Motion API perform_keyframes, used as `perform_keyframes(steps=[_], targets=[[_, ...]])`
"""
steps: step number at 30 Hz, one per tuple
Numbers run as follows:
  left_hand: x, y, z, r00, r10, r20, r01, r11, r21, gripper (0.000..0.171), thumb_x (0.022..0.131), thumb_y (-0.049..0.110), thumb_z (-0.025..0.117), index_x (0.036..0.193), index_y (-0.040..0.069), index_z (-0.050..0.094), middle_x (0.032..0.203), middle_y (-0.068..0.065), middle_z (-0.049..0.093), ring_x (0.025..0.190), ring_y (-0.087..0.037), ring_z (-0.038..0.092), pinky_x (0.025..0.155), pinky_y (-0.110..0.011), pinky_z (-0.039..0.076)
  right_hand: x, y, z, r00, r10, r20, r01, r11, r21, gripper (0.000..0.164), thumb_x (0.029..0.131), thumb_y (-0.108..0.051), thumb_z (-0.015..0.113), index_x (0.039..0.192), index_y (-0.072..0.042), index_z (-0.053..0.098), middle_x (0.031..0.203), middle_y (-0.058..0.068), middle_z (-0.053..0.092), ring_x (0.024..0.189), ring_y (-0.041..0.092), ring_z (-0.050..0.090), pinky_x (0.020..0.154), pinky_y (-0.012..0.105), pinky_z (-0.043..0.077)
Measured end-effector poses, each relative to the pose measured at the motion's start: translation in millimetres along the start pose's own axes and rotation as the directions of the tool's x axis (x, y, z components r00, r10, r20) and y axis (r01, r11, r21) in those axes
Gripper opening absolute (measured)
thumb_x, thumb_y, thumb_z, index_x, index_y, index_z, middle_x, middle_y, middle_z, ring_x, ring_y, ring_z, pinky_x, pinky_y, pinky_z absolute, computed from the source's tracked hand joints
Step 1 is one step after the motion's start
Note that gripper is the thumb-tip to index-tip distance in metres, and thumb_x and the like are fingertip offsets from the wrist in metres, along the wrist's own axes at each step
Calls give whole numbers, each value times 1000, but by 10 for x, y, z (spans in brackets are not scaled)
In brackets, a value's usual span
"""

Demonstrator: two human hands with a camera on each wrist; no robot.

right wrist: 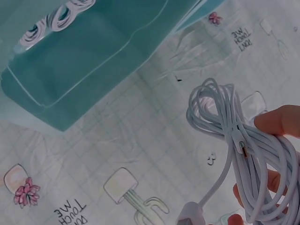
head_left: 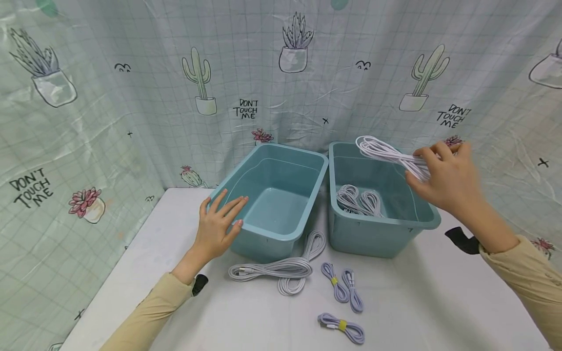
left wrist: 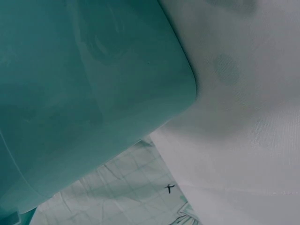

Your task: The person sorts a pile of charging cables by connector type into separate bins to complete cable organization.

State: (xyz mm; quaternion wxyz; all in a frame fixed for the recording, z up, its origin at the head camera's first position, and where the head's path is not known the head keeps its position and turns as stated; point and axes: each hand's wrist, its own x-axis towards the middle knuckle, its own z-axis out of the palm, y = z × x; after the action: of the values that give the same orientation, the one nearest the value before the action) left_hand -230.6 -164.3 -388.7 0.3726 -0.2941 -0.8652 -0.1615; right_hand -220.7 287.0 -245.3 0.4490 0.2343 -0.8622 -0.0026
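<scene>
My right hand grips a coiled white cable between thumb and fingers, holding it up over the right teal bin. In the right wrist view, a plug end dangles from the coiled cable beside the fingertips. Inside that bin lie white cable coils. With fingers spread, my left hand is at the near-left rim of the left teal bin, whose visible floor is bare. The left wrist view shows only the bin's outer wall and the table, not the hand.
In front of the left bin, two white cable coils lie crossed on the white table. Smaller lavender cables lie nearer: a pair side by side and a single one with a yellow tie. A cactus-print curtain hangs behind.
</scene>
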Motion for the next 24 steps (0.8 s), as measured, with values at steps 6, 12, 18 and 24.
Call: perform_keyframes(steps=[6,12,18,24], targets=[[7,13,-20,1000,-6,4,6,1000,1,52,94,48,21,132,22,45,123,-6,56,128,-36,33,97,-62,17,78,51,102,999,4,34,-1,998,-70,36,70,-27,57,88,5,57,75,22,49,64,37,42,71,52,27],[6,22,-28,1000,-7,1,7,1000,0,54,94,48,19,131,21,46,123,-6,57,127,-36,33,97,-62,16,122,45,175,991,81,106,-69,991,-114,35,70,-24,61,92,3,56,82,22,49,76,43,39,57,50,33],[-2,25,-35,1000,-10,5,10,1000,2,50,94,46,23,132,21,46,123,-5,57,128,-36,33,98,-61,16,182,45,229,973,145,177,-121,983,-139,34,73,-24,62,95,1,55,87,23,49,82,45,37,52,50,33],[2,22,-29,1000,-10,11,10,1000,0,51,94,47,22,132,22,45,123,-5,56,128,-36,33,98,-62,16,230,42,283,914,270,302,-236,961,-144,36,77,-26,59,100,1,52,94,24,46,93,48,32,63,57,33]])
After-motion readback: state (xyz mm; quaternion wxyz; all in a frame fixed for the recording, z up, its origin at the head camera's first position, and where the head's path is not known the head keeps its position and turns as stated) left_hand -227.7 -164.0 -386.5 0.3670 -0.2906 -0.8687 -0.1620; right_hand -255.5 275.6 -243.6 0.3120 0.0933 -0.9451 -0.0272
